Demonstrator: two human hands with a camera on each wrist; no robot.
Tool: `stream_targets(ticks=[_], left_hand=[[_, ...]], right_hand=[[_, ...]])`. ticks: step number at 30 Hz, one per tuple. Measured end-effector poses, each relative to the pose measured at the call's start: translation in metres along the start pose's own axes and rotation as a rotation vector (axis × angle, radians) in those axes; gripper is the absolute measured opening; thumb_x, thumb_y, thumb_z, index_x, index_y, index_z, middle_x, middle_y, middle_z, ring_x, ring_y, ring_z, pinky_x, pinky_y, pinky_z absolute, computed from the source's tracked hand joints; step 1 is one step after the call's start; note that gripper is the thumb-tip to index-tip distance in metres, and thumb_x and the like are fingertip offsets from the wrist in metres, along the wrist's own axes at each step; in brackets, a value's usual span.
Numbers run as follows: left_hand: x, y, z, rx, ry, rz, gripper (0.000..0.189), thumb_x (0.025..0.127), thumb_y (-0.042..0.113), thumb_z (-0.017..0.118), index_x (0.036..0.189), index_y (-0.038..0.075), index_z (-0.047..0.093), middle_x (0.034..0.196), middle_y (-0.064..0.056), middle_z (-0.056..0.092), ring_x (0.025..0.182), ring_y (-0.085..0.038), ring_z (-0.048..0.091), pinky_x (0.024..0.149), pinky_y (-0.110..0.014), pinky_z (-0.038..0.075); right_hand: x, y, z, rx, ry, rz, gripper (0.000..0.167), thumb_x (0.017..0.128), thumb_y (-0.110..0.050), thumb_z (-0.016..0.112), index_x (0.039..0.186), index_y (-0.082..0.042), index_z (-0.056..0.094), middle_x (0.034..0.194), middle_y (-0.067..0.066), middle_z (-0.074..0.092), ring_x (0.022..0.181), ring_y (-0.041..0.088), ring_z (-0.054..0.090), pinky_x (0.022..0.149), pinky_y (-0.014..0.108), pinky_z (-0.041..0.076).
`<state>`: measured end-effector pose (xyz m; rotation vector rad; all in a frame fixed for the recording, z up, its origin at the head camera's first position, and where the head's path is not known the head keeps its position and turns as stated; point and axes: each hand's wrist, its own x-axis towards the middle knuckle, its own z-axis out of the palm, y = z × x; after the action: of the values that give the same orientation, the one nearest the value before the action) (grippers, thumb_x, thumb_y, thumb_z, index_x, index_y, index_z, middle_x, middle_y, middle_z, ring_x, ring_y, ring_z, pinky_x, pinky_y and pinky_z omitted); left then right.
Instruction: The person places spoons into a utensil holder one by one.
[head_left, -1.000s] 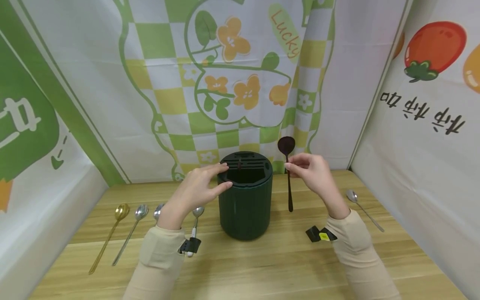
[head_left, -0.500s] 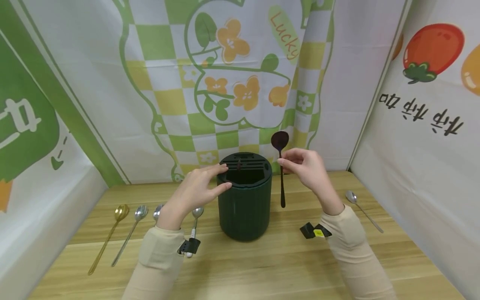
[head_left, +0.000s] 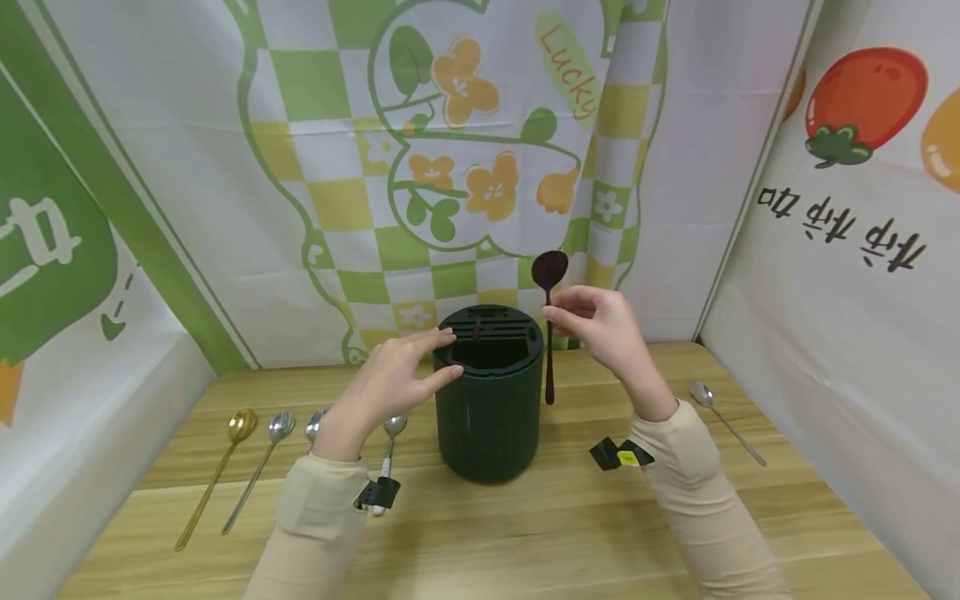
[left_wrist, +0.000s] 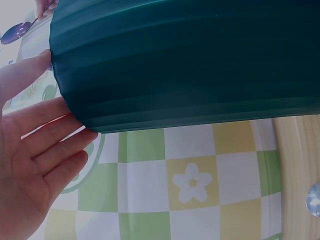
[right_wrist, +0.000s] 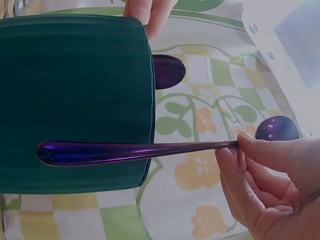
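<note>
Centre of the table, a dark green ribbed utensil holder [head_left: 487,425] stands upright, its black top slotted with one large opening. My left hand [head_left: 393,379] rests at the holder's left rim, thumb and fingers fairly straight and spread. Beside the holder's right rim, my right hand [head_left: 600,329] pinches a dark purple metallic spoon [head_left: 550,271] just below its bowl. The bowl points up and the handle hangs down, overlapping the holder's side in the right wrist view. A second purple spoon [right_wrist: 170,71] pokes its bowl out of the holder's top.
Left on the wooden table [head_left: 525,542] lie a gold spoon [head_left: 213,482], a silver spoon [head_left: 257,475], another silver spoon [head_left: 315,423] partly behind my left arm, and a white-handled spoon [head_left: 388,458]. Far right lies a silver spoon [head_left: 729,423]. A patterned cloth [head_left: 480,167] hangs behind.
My right hand has moved left and slightly up with the purple spoon, from clear of the holder to close by its right rim. My left hand has stayed at the rim.
</note>
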<state>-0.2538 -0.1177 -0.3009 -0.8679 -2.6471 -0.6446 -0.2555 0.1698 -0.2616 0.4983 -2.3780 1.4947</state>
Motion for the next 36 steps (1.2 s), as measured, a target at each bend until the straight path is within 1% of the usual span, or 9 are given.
stream_targets(ticks=[3, 6, 9, 13, 15, 21, 25, 29, 36], left_hand=[[0.000, 0.000, 0.000, 0.000, -0.003, -0.003, 0.055, 0.093, 0.048, 0.055, 0.135, 0.014, 0.053, 0.142, -0.005, 0.050, 0.126, -0.027, 0.052, 0.102, -0.046, 0.044], [0.000, 0.000, 0.000, 0.001, -0.006, -0.007, 0.055, 0.093, 0.049, 0.055, 0.136, 0.014, 0.053, 0.142, -0.004, 0.050, 0.126, -0.027, 0.051, 0.102, -0.046, 0.044], [0.000, 0.000, 0.000, 0.002, -0.006, -0.008, 0.055, 0.093, 0.049, 0.055, 0.136, 0.014, 0.053, 0.142, -0.004, 0.050, 0.126, -0.027, 0.052, 0.102, -0.046, 0.044], [0.000, 0.000, 0.000, 0.006, -0.002, -0.006, 0.055, 0.093, 0.049, 0.055, 0.135, 0.014, 0.054, 0.141, -0.004, 0.050, 0.125, -0.027, 0.052, 0.101, -0.046, 0.045], [0.001, 0.000, -0.001, 0.005, -0.001, -0.006, 0.055, 0.093, 0.049, 0.055, 0.135, 0.014, 0.054, 0.141, -0.004, 0.051, 0.125, -0.027, 0.053, 0.101, -0.046, 0.045], [0.001, -0.001, 0.000, 0.002, -0.005, -0.009, 0.055, 0.093, 0.049, 0.055, 0.135, 0.014, 0.054, 0.141, -0.004, 0.051, 0.125, -0.027, 0.052, 0.101, -0.046, 0.045], [0.001, -0.001, 0.000, 0.007, -0.001, -0.006, 0.055, 0.093, 0.050, 0.054, 0.135, 0.014, 0.054, 0.141, -0.004, 0.051, 0.125, -0.027, 0.052, 0.101, -0.046, 0.045], [0.001, -0.002, 0.000, 0.006, 0.001, -0.003, 0.055, 0.092, 0.050, 0.054, 0.135, 0.015, 0.054, 0.141, -0.004, 0.051, 0.125, -0.027, 0.052, 0.101, -0.046, 0.045], [0.001, -0.001, 0.000, -0.001, -0.004, -0.011, 0.055, 0.092, 0.050, 0.055, 0.135, 0.015, 0.054, 0.141, -0.003, 0.051, 0.126, -0.026, 0.051, 0.102, -0.046, 0.044]], right_hand=[[0.002, -0.003, 0.002, 0.019, -0.002, -0.010, 0.028, 0.088, -0.022, 0.069, 0.106, -0.001, 0.068, 0.101, 0.017, 0.070, 0.077, 0.013, 0.070, 0.071, 0.028, 0.058], [0.004, -0.006, 0.004, 0.027, -0.004, -0.021, 0.027, 0.088, -0.022, 0.069, 0.106, -0.001, 0.068, 0.101, 0.016, 0.070, 0.080, 0.017, 0.070, 0.072, 0.028, 0.058], [0.006, -0.010, 0.005, 0.031, -0.004, -0.028, 0.027, 0.088, -0.022, 0.069, 0.106, -0.002, 0.068, 0.101, 0.015, 0.070, 0.081, 0.018, 0.070, 0.072, 0.028, 0.058], [0.010, -0.013, 0.006, 0.037, -0.003, -0.043, 0.027, 0.088, -0.022, 0.068, 0.106, -0.002, 0.068, 0.102, 0.015, 0.070, 0.079, 0.014, 0.069, 0.074, 0.032, 0.059], [0.012, -0.014, 0.007, 0.039, -0.004, -0.056, 0.029, 0.088, -0.023, 0.068, 0.106, -0.001, 0.068, 0.102, 0.016, 0.070, 0.079, 0.013, 0.069, 0.075, 0.033, 0.058], [0.017, -0.021, 0.008, 0.060, -0.003, -0.083, 0.029, 0.088, -0.022, 0.068, 0.106, 0.000, 0.068, 0.102, 0.016, 0.070, 0.078, 0.013, 0.069, 0.072, 0.029, 0.058], [0.021, -0.025, 0.008, 0.082, 0.009, -0.110, 0.027, 0.088, -0.021, 0.068, 0.104, 0.001, 0.068, 0.101, 0.017, 0.069, 0.076, 0.012, 0.069, 0.072, 0.029, 0.058], [0.024, -0.030, 0.006, 0.080, 0.030, -0.127, 0.027, 0.088, -0.021, 0.068, 0.103, 0.001, 0.068, 0.100, 0.018, 0.069, 0.077, 0.011, 0.069, 0.072, 0.028, 0.058], [0.027, -0.037, 0.004, 0.072, 0.030, -0.144, 0.027, 0.089, -0.022, 0.068, 0.105, 0.000, 0.068, 0.101, 0.017, 0.069, 0.078, 0.011, 0.068, 0.075, 0.028, 0.058]])
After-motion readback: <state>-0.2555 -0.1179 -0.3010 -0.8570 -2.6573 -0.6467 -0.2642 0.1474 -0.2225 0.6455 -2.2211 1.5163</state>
